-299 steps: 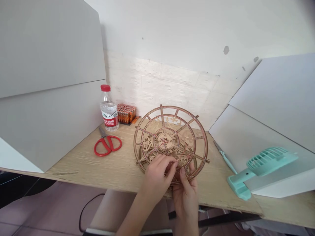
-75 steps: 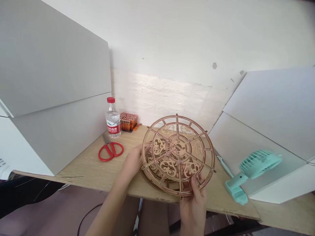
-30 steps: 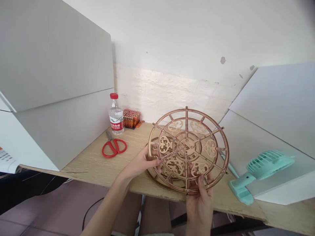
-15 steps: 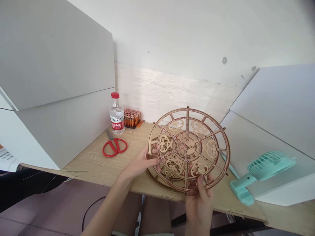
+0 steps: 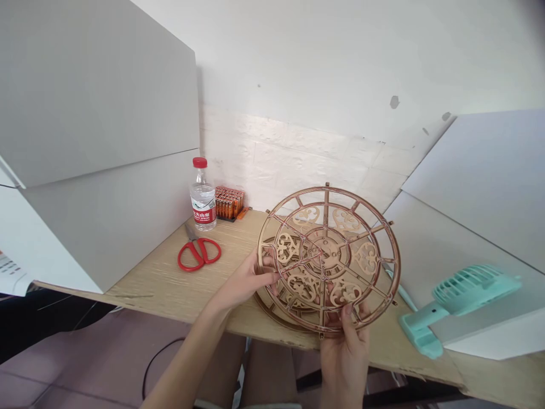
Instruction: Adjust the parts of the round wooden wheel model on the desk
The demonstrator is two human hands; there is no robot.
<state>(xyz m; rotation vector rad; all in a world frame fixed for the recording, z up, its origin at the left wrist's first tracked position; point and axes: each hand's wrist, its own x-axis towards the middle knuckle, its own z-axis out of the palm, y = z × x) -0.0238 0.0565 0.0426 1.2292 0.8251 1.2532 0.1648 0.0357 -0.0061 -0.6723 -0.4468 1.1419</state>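
Observation:
A round copper-coloured openwork wheel with spokes and scroll-shaped cutouts is tilted up off the wooden table, facing me. My left hand grips its left rim, thumb over the front. My right hand pinches the bottom rim from below. A second, similar round piece lies flat on the table right behind and under the lifted wheel, mostly hidden by it.
Red-handled scissors lie left of the wheel. Behind them stand a red-capped water bottle and a tray of orange batteries. A mint hand fan rests at the right. Grey boards wall in both sides.
Ten seconds ago both hands worked at the wheel's lower rim. Since then the left hand has moved to the left rim and the wheel is tipped up; over the last second it barely moved.

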